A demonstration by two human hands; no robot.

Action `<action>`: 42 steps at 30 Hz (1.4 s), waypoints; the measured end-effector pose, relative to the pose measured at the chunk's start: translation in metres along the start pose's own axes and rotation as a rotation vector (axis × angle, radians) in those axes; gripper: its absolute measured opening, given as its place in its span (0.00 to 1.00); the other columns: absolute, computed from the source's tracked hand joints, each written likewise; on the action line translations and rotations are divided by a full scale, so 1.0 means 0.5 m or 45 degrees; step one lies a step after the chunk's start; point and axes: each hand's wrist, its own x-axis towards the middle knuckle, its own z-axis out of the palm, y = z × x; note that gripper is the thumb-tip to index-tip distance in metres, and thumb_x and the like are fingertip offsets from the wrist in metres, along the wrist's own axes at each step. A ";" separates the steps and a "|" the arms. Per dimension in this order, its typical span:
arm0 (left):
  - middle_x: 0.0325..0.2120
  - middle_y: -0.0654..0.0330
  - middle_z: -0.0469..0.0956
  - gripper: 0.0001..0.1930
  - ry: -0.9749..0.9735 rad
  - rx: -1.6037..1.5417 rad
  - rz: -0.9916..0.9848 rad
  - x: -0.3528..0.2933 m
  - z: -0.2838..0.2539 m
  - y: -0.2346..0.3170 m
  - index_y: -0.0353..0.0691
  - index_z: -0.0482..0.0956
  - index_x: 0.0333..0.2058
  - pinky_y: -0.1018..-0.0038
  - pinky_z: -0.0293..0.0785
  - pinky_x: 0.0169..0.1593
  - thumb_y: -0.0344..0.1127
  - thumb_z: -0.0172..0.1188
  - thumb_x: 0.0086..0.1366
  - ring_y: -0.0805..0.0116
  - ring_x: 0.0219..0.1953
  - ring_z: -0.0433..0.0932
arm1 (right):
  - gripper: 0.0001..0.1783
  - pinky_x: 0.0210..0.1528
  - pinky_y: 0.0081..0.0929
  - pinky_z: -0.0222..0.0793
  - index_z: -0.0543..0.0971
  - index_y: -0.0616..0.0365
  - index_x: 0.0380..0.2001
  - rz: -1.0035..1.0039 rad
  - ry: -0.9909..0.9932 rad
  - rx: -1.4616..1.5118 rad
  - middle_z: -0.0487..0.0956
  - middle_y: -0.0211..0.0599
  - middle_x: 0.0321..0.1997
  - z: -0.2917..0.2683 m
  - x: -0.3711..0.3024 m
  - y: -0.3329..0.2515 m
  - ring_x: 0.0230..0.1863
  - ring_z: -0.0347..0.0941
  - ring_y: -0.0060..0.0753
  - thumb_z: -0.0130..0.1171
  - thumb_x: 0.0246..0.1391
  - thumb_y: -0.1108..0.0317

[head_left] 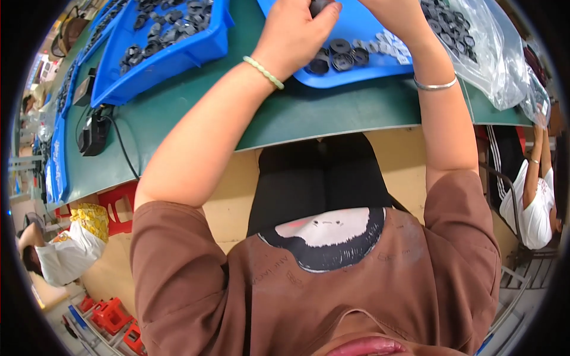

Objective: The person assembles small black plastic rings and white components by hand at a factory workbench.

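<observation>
My left hand [297,32] is at the top edge, over a blue tray [356,78], with its thumb and fingers closed on a small dark plastic part [319,6], partly cut off by the frame. My right hand [396,21] is above the same tray to the right; its fingertips run out of the picture, so whether they hold anything is hidden. In the tray below my hands lie several round black plastic parts [342,54] and a cluster of small whitish translucent pieces [389,45].
Left on the green table [332,113] stands a blue bin [160,74] of dark parts. Black adapters with a cable [94,132] lie beside it. At right is a clear plastic bag [504,65] near more dark parts [448,29]. People sit on both sides; red stools [111,314] stand lower left.
</observation>
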 end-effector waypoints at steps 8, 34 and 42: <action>0.24 0.61 0.73 0.09 0.033 -0.004 0.060 -0.009 0.010 0.010 0.35 0.75 0.39 0.76 0.69 0.34 0.33 0.57 0.64 0.75 0.27 0.70 | 0.07 0.33 0.15 0.68 0.78 0.61 0.35 -0.094 0.049 0.007 0.77 0.26 0.27 -0.009 -0.001 -0.022 0.29 0.70 0.14 0.62 0.53 0.72; 0.28 0.54 0.77 0.12 -0.004 0.152 0.364 0.009 0.001 -0.068 0.35 0.75 0.39 0.71 0.74 0.33 0.37 0.59 0.62 0.66 0.27 0.77 | 0.06 0.33 0.15 0.68 0.77 0.62 0.35 -0.120 -0.002 0.021 0.77 0.26 0.27 -0.007 0.005 -0.002 0.30 0.70 0.14 0.61 0.54 0.73; 0.30 0.56 0.78 0.09 0.070 -0.006 0.194 -0.017 0.008 -0.002 0.36 0.76 0.40 0.74 0.72 0.38 0.33 0.57 0.63 0.69 0.31 0.76 | 0.06 0.34 0.14 0.68 0.78 0.62 0.35 -0.088 0.002 -0.028 0.76 0.24 0.27 -0.004 -0.011 -0.015 0.30 0.69 0.13 0.61 0.54 0.73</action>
